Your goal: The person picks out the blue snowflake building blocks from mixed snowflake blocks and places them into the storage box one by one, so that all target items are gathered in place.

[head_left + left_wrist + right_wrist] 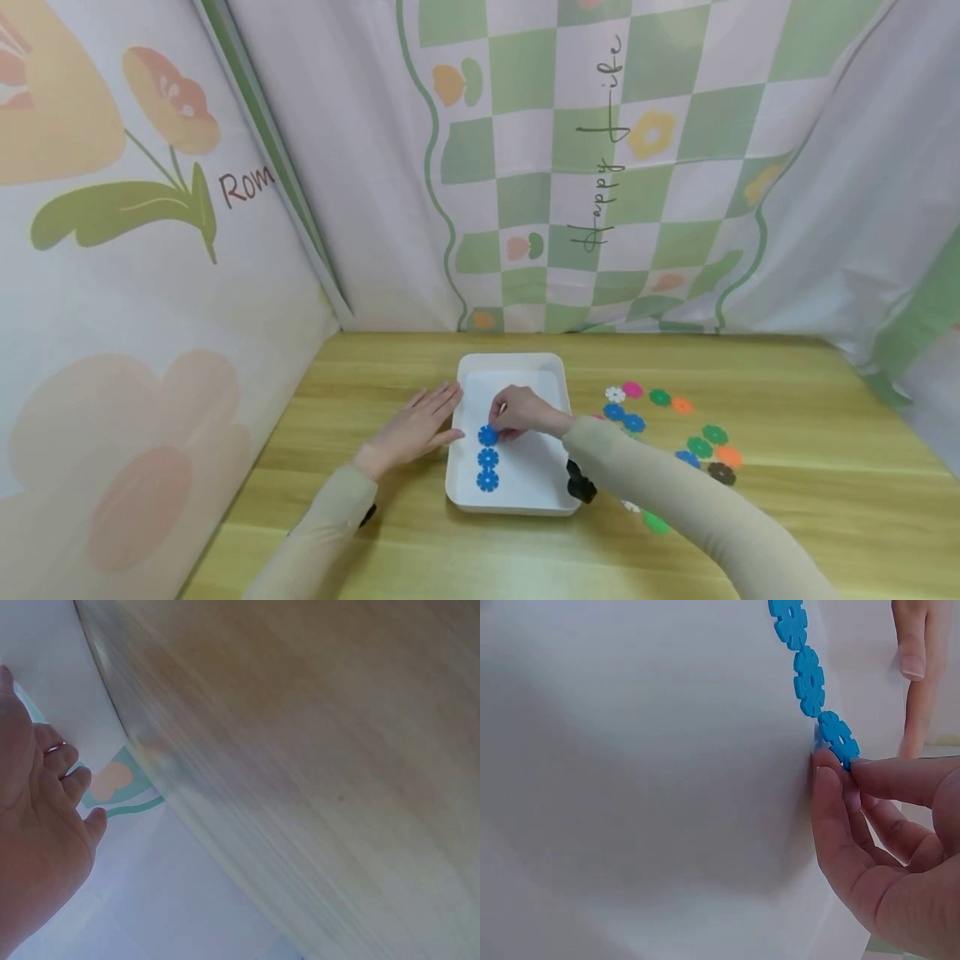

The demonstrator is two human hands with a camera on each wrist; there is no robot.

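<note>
Above the wooden tabletop (375,367), the right hand (519,411) pinches a likely light, stiff blue snowflake disc (837,735), best rim-held; the left hand (412,427) lies straight-fingered.

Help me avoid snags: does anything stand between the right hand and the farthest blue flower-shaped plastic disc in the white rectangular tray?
Nothing visible does: the right hand pinches that blue disc. The two other blue discs lie on its near side, and the left hand is at the left edge of the tray.

blu discs (482,457), wht tray (536,475), grn/wht chkd curtain (577,142)
</note>
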